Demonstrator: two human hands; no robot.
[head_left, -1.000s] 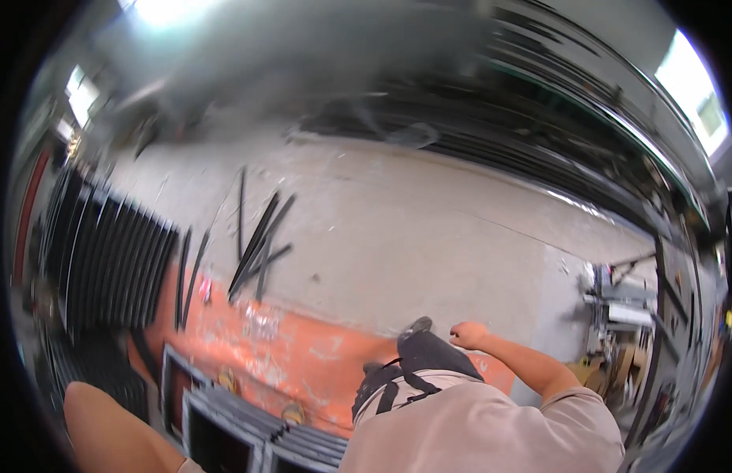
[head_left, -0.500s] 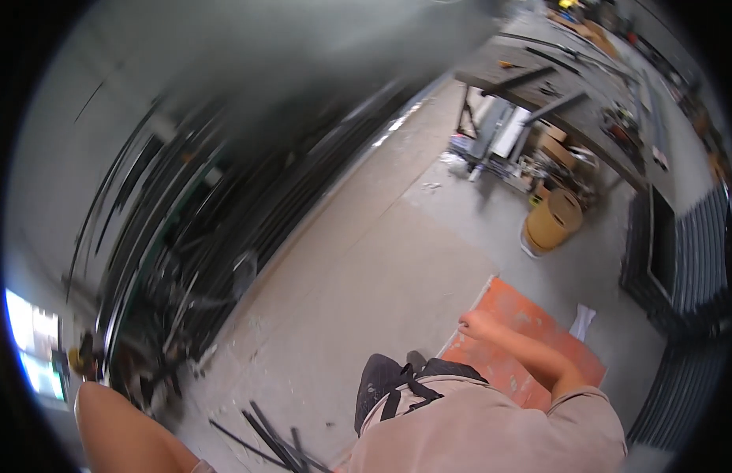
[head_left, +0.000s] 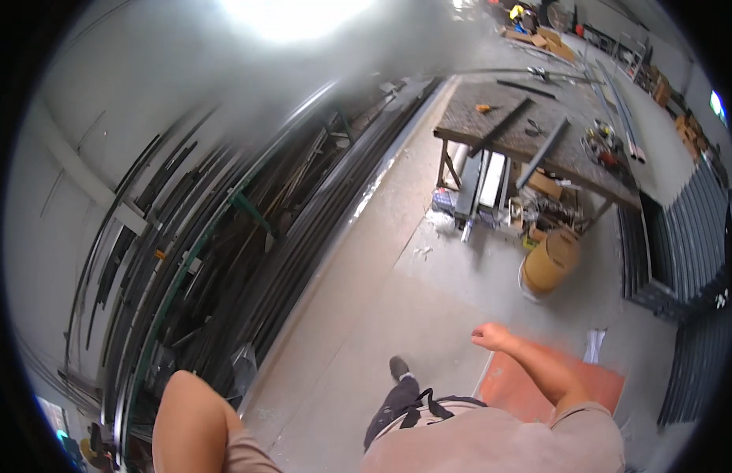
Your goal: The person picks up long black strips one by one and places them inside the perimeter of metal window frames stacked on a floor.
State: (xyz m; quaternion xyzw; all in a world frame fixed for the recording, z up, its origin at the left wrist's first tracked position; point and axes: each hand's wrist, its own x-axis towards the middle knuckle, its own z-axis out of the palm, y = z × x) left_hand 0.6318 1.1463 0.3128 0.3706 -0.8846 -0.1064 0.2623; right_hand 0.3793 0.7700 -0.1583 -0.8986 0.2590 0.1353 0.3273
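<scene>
the right hand (head_left: 494, 337) is in the air near a corner of the orange sheet (head_left: 509, 388), which lies on the floor (head_left: 358, 335). its fingers are loosely curled, how tightly i cannot tell, and nothing shows in them. the left arm (head_left: 191, 422) is bent; the left hand is out of view, its grip unknown. ahead, a tan drum (head_left: 549, 262) stands near the table (head_left: 463, 122).
</scene>
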